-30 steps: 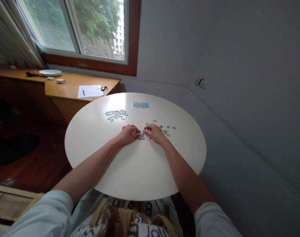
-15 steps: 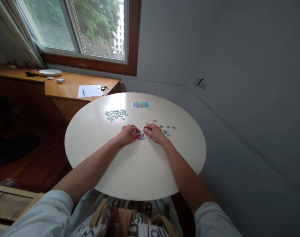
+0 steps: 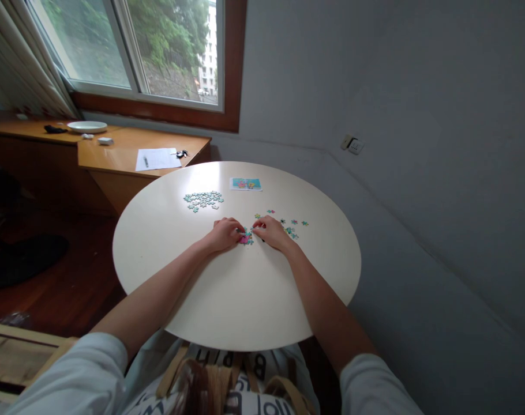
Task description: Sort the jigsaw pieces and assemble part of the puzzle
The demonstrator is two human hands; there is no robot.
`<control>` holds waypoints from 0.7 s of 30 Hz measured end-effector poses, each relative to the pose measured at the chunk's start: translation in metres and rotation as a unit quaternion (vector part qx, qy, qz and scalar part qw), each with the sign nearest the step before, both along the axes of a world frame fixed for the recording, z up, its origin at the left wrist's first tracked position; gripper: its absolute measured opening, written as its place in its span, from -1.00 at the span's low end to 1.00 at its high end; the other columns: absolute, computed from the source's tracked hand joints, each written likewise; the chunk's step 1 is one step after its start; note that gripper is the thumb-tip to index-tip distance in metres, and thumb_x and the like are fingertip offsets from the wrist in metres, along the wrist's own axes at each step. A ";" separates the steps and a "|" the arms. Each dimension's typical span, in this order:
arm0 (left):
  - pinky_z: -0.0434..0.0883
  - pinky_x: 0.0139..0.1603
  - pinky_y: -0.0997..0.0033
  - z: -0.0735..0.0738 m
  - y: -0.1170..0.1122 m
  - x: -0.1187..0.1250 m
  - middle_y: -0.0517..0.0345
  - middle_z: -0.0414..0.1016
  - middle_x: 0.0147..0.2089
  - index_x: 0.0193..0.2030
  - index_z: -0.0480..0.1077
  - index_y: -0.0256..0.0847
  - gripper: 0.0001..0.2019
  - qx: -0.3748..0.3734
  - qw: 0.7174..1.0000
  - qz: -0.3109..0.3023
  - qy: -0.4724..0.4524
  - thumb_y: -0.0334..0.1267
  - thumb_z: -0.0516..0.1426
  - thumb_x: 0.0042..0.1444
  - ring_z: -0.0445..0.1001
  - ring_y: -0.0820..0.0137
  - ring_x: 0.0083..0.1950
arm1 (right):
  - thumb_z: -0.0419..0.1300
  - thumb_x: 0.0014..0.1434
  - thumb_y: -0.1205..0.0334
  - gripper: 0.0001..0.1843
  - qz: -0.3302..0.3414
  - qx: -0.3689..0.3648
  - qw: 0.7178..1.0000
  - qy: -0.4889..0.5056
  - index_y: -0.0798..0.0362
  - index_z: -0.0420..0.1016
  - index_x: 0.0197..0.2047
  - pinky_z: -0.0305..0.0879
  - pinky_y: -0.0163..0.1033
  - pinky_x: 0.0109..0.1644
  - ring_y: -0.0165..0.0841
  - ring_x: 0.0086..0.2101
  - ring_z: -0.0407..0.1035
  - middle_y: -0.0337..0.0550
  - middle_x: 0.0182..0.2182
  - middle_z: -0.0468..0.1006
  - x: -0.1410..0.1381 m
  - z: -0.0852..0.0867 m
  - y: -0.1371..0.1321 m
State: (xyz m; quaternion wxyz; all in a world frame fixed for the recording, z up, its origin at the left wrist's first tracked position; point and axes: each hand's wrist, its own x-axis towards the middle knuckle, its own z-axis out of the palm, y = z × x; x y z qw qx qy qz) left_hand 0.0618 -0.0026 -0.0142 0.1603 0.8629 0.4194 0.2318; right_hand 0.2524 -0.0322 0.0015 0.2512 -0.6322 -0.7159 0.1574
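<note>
A small joined patch of jigsaw puzzle, pink and teal, lies on the white round table between my hands. My left hand rests at its left side, thumb and fingers closed on the patch's edge. At the patch's upper right, my right hand has its fingertips pinched on a puzzle piece, mostly hidden by the fingers. Loose colourful puzzle pieces lie just right of my right hand, with others scattered beyond it.
A heap of pale puzzle pieces lies at the table's back left. The picture card lies near the far edge. Behind to the left stands a wooden desk with a paper sheet, keys and a white plate.
The fingers of my right hand have drawn slightly closer together beside the joined patch. My left hand stays in place.
</note>
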 end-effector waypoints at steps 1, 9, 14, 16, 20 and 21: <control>0.27 0.12 0.23 0.001 0.000 0.000 0.13 0.53 -0.11 -0.25 0.55 -0.09 -0.79 -0.002 1.000 -0.001 0.000 -0.29 0.09 0.03 0.42 0.25 -0.02 | 0.21 0.06 0.24 -0.84 0.000 -0.002 1.000 0.004 0.03 0.56 -0.27 0.21 -0.29 -0.10 -0.36 -0.20 0.34 -0.17 -0.26 0.48 0.000 0.000 0.000; 0.26 0.13 0.21 0.002 -0.001 0.000 0.13 0.53 -0.10 -0.25 0.54 -0.09 -0.80 -0.006 1.000 0.000 0.002 -0.31 0.10 0.03 0.42 0.25 -0.02 | 0.21 0.05 0.23 -0.88 -0.001 -0.003 1.000 0.009 0.04 0.56 -0.33 0.22 -0.29 -0.11 -0.35 -0.20 0.35 -0.17 -0.26 0.50 0.000 0.003 -0.002; 0.28 0.11 0.23 0.001 -0.001 0.001 0.12 0.54 -0.11 -0.26 0.55 -0.10 -0.81 -0.002 1.000 0.003 -0.002 -0.30 0.11 0.04 0.42 0.25 -0.03 | 0.21 0.05 0.25 -0.88 -0.001 0.005 1.000 0.010 0.05 0.56 -0.34 0.22 -0.29 -0.12 -0.35 -0.21 0.36 -0.16 -0.28 0.50 0.000 -0.001 0.000; 0.28 0.11 0.23 0.002 -0.002 0.002 0.12 0.54 -0.11 -0.26 0.55 -0.11 -0.81 -0.003 1.000 0.005 -0.001 -0.30 0.11 0.03 0.42 0.25 -0.03 | 0.20 0.05 0.27 -0.88 -0.003 0.009 1.000 0.012 0.06 0.57 -0.34 0.22 -0.29 -0.13 -0.36 -0.22 0.36 -0.16 -0.29 0.50 -0.001 -0.002 0.001; 0.27 0.11 0.22 0.004 -0.003 0.002 0.12 0.54 -0.11 -0.26 0.54 -0.11 -0.81 -0.008 1.000 0.003 0.002 -0.32 0.11 0.03 0.42 0.26 -0.03 | 0.19 0.06 0.28 -0.87 -0.007 0.011 1.000 0.010 0.07 0.57 -0.34 0.22 -0.28 -0.15 -0.36 -0.25 0.35 -0.15 -0.31 0.50 -0.004 -0.003 0.002; 0.27 0.11 0.22 0.004 -0.003 0.002 0.12 0.54 -0.11 -0.25 0.54 -0.11 -0.81 -0.007 1.000 0.003 0.002 -0.32 0.11 0.03 0.42 0.25 -0.03 | 0.19 0.06 0.28 -0.88 -0.011 0.012 1.000 0.007 0.07 0.57 -0.34 0.23 -0.28 -0.16 -0.36 -0.25 0.35 -0.15 -0.31 0.50 -0.004 -0.002 0.002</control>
